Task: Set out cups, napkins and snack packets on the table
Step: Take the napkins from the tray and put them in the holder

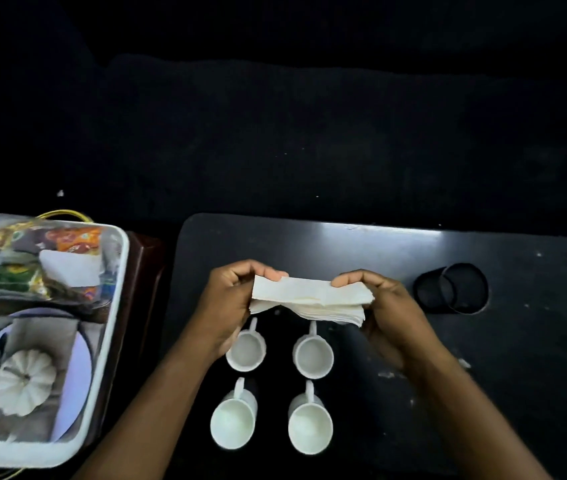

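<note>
Both hands hold a stack of white paper napkins point(309, 299) above the dark table point(396, 244). My left hand point(230, 303) grips the stack's left end and my right hand point(379, 306) grips its right end. Below the stack, several white cups stand on the table in two rows, handles pointing away from me: far left cup point(245, 353), far right cup point(313, 356), near left cup point(233, 422), near right cup point(309, 427). Colourful snack packets point(33, 254) lie in the far end of a white tray point(116, 306) at the left, with a white napkin point(71, 268) among them.
A black mesh cylindrical holder point(451, 287) lies on its side on the table right of my hands. The white tray rests on a brown stand point(147, 271) left of the table. The surroundings beyond the table are dark.
</note>
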